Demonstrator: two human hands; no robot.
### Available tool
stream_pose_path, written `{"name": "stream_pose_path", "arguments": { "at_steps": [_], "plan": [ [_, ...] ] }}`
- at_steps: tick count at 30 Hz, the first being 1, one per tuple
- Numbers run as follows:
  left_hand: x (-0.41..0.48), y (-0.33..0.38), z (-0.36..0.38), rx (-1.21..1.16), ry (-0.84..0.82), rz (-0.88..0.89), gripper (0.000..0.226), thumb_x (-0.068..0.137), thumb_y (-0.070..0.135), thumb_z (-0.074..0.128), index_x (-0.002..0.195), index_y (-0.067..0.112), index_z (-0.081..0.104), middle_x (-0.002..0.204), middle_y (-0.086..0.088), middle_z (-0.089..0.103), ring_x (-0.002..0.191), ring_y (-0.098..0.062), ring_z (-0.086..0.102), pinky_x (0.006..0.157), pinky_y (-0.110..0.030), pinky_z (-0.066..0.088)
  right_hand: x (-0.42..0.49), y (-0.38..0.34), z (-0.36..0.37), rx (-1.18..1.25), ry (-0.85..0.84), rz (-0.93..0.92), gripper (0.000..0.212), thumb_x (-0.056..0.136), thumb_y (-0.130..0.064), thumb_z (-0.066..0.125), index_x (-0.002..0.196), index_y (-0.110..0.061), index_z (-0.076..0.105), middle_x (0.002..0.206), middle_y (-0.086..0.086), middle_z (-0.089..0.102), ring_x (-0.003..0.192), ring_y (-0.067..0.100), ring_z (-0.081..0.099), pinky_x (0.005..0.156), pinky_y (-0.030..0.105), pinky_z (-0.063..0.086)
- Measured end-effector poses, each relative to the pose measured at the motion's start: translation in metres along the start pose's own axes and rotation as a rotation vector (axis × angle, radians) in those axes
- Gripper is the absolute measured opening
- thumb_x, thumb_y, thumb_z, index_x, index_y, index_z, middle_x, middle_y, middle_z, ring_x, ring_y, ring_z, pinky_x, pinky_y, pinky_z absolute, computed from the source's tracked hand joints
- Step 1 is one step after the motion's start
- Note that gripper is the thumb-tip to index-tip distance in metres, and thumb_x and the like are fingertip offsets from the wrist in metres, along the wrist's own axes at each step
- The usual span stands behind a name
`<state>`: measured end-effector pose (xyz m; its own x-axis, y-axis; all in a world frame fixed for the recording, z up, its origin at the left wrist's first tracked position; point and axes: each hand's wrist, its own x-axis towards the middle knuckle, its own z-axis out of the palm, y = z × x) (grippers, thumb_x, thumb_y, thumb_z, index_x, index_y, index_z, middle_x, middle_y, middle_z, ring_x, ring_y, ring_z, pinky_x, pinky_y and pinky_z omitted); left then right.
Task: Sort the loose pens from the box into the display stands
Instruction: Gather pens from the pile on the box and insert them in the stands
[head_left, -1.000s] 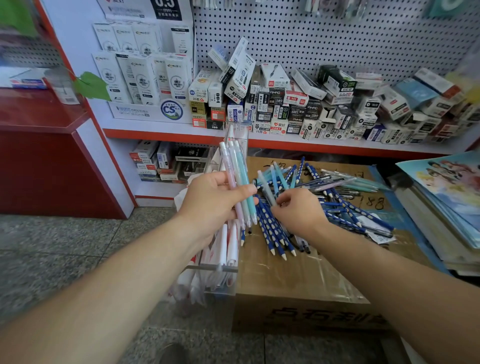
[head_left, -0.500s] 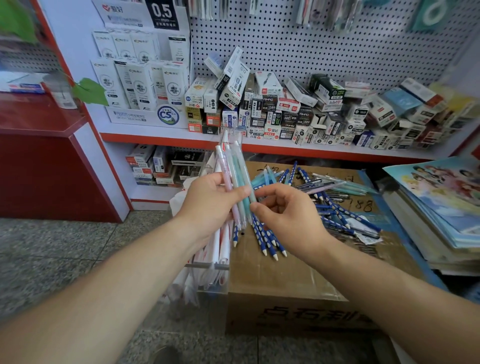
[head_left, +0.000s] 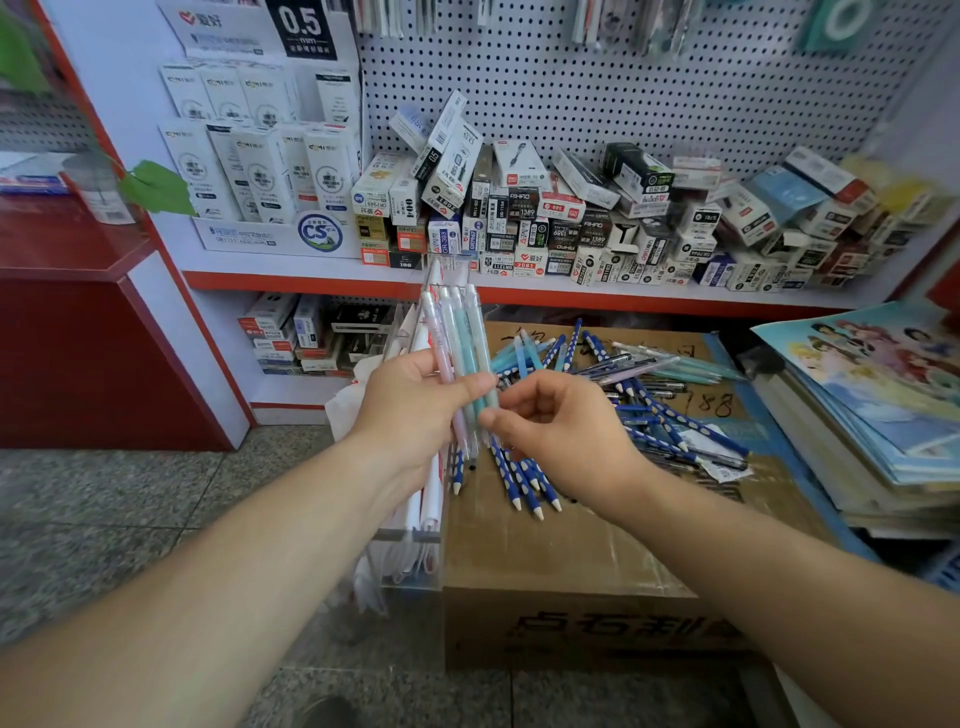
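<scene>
Four pastel pens (head_left: 457, 338) stand upright in a bundle, gripped by the left hand (head_left: 415, 405). The right hand (head_left: 561, 431), fingers curled, pinches the rightmost pen's lower end. Behind the hands, loose pens (head_left: 649, 395) lie heaped on the cardboard box (head_left: 545, 561). A clear display stand (head_left: 410, 535) touches the box's left side.

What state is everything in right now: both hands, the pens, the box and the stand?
Left hand: grips the pastel pens, held upright as a bundle.
Right hand: pinches the rightmost pen near its lower end.
Loose pens: heaped unsorted on the box top.
Cardboard box: closed, taped shut.
Display stand: upright beside the box, holding white items.
Shelf boxes: jumbled, several tilted.
</scene>
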<state>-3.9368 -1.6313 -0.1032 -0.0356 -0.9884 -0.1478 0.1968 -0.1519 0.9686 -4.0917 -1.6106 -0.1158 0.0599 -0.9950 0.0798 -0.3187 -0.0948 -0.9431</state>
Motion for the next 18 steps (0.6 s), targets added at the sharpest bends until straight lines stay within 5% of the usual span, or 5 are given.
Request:
{"name": "stream_pose_path", "arguments": {
  "at_steps": [5,10,18],
  "plan": [
    [0.005,-0.001,-0.004,0.044,0.036,0.009,0.017,0.087,0.001,0.075,0.100,0.012,0.073,0.098,-0.016,0.078,0.093,-0.031,0.076,0.079,-0.043,0.063,0.039,0.021,-0.036,-0.273,0.161,0.066,0.013,0.093,-0.030,0.074,0.091,-0.017,0.070,0.080,0.001,0.071,0.064,0.009,0.061,0.057,0.018,0.049],
    [0.007,-0.002,-0.006,0.061,0.037,0.005,0.023,0.085,0.002,0.077,0.108,0.008,0.073,0.100,-0.014,0.078,0.096,-0.031,0.075,0.090,-0.047,0.060,0.073,0.058,-0.050,-0.569,0.081,0.183,0.028,0.092,-0.035,0.073,0.110,-0.017,0.062,0.092,-0.003,0.063,0.082,0.013,0.061,0.067,0.025,0.048],
    [0.014,-0.001,-0.008,0.095,0.015,0.039,0.024,0.087,0.007,0.077,0.110,0.009,0.073,0.096,-0.010,0.079,0.089,-0.027,0.076,0.066,-0.031,0.056,0.116,0.076,-0.041,-0.651,0.160,0.171,0.031,0.091,-0.042,0.073,0.107,-0.019,0.061,0.088,-0.005,0.060,0.075,0.013,0.059,0.065,0.031,0.049]
  ]
}}
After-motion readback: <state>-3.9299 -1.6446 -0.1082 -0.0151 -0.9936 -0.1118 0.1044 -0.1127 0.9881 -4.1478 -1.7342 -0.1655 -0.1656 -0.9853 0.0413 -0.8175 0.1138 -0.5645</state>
